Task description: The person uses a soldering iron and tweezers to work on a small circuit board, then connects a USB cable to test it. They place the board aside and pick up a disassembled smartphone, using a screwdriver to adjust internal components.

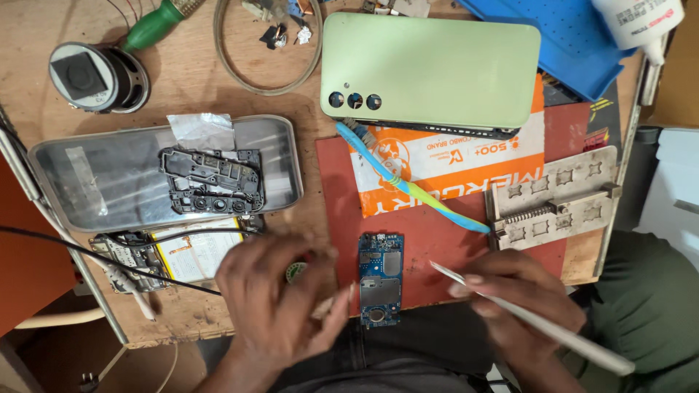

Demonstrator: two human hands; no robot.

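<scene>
A small blue circuit board lies on the red mat near the table's front edge. My left hand is blurred, fingers curled, touching the board's left side; a small pale object shows at its fingertips. My right hand grips long pale tweezers whose tip points left toward the board. A green phone back cover rests face down further back.
A metal tray at left carries a black phone frame. Below it lies an opened phone with its battery. A blue-and-yellow toothbrush, a metal holder jig, a blue tray and a small speaker surround the mat.
</scene>
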